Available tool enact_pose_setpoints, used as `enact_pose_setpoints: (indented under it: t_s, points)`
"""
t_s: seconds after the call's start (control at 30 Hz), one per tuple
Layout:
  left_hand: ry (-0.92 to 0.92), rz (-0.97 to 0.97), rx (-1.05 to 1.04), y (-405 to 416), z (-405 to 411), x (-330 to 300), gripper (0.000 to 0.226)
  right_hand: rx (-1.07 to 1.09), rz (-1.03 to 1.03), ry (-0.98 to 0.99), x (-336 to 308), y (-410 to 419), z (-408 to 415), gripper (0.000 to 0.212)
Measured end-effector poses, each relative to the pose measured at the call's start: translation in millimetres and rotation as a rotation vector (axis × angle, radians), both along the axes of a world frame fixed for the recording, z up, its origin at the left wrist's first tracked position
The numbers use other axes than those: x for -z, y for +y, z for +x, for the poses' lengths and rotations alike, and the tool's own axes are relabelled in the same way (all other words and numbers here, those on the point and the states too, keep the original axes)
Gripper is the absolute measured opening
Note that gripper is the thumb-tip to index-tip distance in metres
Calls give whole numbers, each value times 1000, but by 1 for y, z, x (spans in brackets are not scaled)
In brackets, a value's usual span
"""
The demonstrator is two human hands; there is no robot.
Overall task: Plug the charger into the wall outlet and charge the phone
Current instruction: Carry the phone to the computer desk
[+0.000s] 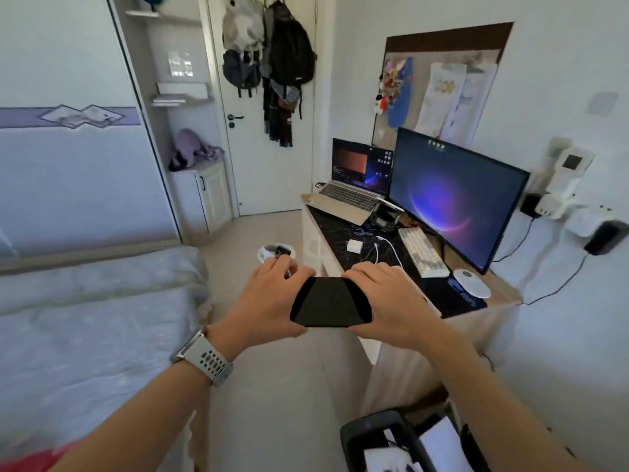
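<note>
1. Both hands grasp the phone (331, 302): the left hand (269, 298) grips its left edge, the right hand (388, 301) its right edge, screen dark and facing up.
2. Its long axis runs roughly side to side, held in the air beside the desk (503, 294).
3. Ahead and to the right lie the white charger (355, 247) and cable (388, 248), nearer the right hand.
4. A wall outlet probably sits among the plugs (558, 206) behind the monitor (456, 199); blur hides it.

Charger (354, 247) on desk (476, 310) — left of keyboard (423, 252).
</note>
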State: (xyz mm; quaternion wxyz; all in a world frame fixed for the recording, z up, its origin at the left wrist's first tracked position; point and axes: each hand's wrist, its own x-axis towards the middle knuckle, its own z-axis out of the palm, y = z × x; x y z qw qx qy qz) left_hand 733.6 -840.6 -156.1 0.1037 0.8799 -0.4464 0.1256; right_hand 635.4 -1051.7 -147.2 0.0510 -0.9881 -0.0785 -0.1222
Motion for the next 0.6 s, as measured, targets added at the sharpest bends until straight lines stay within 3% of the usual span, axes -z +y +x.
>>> enact_pose_setpoints:
  t_s: [0.6]
  points:
    - [101,100,-30,-103,283,42,73,-18,42,130,40,-101,291,73]
